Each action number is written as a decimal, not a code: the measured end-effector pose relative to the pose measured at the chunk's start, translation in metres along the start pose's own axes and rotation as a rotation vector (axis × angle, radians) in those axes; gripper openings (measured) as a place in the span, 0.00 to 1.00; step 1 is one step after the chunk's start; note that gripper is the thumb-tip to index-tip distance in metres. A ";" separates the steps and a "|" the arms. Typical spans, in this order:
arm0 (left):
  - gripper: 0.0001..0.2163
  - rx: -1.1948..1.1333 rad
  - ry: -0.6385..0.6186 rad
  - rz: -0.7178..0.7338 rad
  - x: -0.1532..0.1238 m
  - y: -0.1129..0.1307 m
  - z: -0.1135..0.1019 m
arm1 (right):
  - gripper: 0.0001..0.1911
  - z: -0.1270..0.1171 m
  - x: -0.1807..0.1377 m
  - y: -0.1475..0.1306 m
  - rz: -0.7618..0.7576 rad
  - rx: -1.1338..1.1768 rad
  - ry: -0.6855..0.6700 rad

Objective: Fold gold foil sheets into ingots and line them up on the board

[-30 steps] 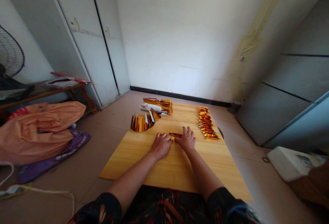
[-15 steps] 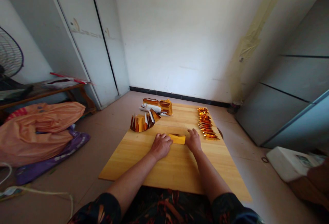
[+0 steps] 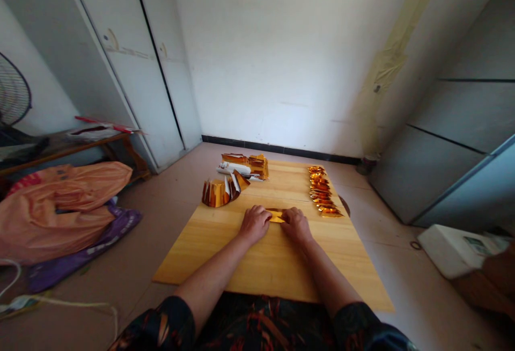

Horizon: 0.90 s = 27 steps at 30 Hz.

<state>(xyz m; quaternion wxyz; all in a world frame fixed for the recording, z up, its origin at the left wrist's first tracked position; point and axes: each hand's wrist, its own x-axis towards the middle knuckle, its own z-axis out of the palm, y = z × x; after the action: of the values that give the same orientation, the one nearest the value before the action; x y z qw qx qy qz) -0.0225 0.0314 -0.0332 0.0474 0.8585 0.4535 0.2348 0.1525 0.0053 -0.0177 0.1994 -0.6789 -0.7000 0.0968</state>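
A small folded piece of gold foil paper (image 3: 276,216) lies across the middle of the wooden table (image 3: 265,265). My left hand (image 3: 256,223) is closed on its left end, with the thumb and fingertips pressed together there. At the right end my right hand (image 3: 296,225) grips it in the same way, fingers bent over the edge. Both ends of the paper are hidden under my fingers. To the right runs a row of folded, shiny gold foil pieces (image 3: 322,195).
A fanned gold paper stack (image 3: 217,192) stands at the table's left edge. Behind it lie more gold sheets (image 3: 259,167) and a white wrapper (image 3: 234,169). Orange cloth (image 3: 60,206) is heaped on the floor at left. A white box (image 3: 454,251) sits at right.
My right hand has moved left and closed on the right end of the gold paper. The paper looks narrower between my hands. My left hand stays on its end.
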 end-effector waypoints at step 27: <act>0.06 -0.013 0.030 0.068 -0.012 0.001 -0.002 | 0.10 0.002 0.006 0.014 -0.015 0.175 0.166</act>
<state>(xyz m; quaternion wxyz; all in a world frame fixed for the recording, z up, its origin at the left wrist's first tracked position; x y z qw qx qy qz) -0.0285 0.0202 -0.0351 0.0381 0.8695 0.4231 0.2520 0.1647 0.0124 -0.0246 0.3159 -0.6593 -0.6751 0.0992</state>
